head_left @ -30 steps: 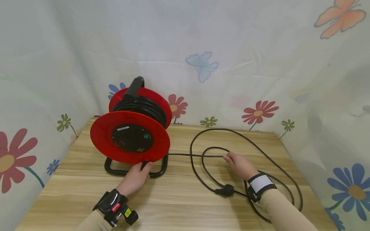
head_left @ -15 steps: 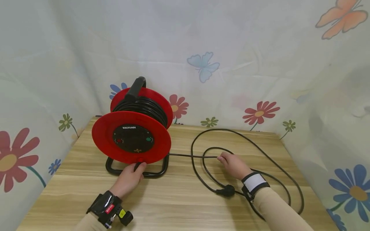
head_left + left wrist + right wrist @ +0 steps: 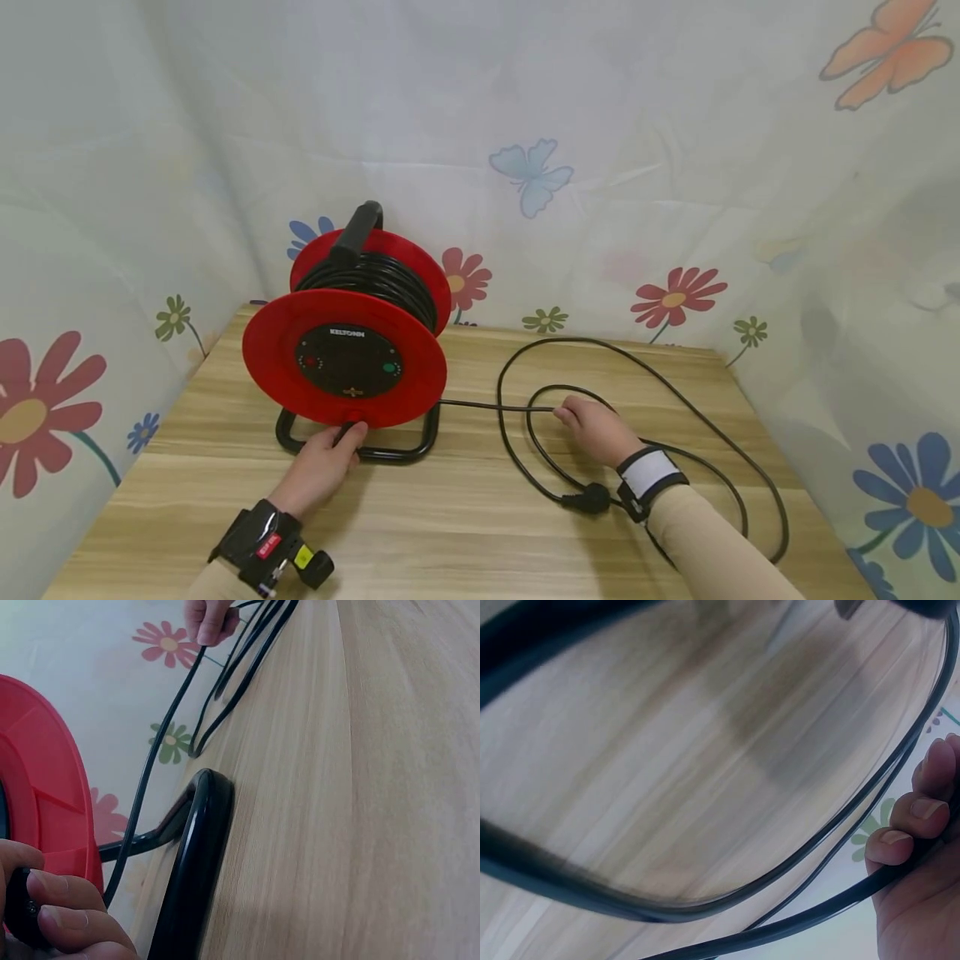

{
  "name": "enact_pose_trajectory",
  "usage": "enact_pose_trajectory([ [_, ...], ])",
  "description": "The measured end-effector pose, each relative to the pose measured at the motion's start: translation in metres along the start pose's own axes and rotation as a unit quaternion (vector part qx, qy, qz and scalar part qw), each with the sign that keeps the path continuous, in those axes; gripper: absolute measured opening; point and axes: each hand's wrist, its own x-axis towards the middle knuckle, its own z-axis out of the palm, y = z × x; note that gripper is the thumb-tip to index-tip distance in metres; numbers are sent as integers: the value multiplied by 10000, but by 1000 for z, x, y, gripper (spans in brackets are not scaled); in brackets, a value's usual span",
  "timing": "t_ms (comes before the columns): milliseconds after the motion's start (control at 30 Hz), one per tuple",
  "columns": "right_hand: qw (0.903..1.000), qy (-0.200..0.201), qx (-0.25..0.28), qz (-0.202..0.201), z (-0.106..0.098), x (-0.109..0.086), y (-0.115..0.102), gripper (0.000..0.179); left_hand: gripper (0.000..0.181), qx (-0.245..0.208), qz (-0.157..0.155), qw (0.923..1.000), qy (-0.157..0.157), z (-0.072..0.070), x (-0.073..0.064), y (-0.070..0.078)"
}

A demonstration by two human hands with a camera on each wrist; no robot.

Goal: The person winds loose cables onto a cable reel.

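Two hands work one cable: the left hand (image 3: 318, 467) has its fingers curled round one black knob (image 3: 21, 911) on the reel's near face, the right hand (image 3: 600, 429) grips the black cable (image 3: 480, 405). At left stands one red reel (image 3: 347, 333), many black turns (image 3: 386, 279) wound between its two discs (image 3: 416, 375); at right, one plug (image 3: 588, 498) lies beside loose loops (image 3: 570, 338) on the wooden table (image 3: 450, 533)

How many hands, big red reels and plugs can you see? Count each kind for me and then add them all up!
Hands: 2 (the left hand grips the reel's black knob, the right hand holds the black cable)
Red cable reel: 1
Black plug: 1
Total: 4
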Motion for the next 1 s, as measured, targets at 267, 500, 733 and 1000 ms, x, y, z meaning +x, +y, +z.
enact_pose_trajectory([
  [267, 9994, 198, -224, -149, 4, 5, -6, 24, 56, -112, -74, 9999, 49, -8, -1, -1],
  [500, 9991, 173, -372, -69, 5, 7, -9, 24, 56, -246, -143, 9996, 38, -13, -2, 0],
  [733, 9993, -51, -358, -45, 2, 10, -15, 25, 57, -235, -222, 9994, 98, -17, -3, -2],
  [1000, 9990, -349, -198, -181, -2, 18, -20, 29, 60, -390, -332, 9987, 44, -24, -3, -4],
])
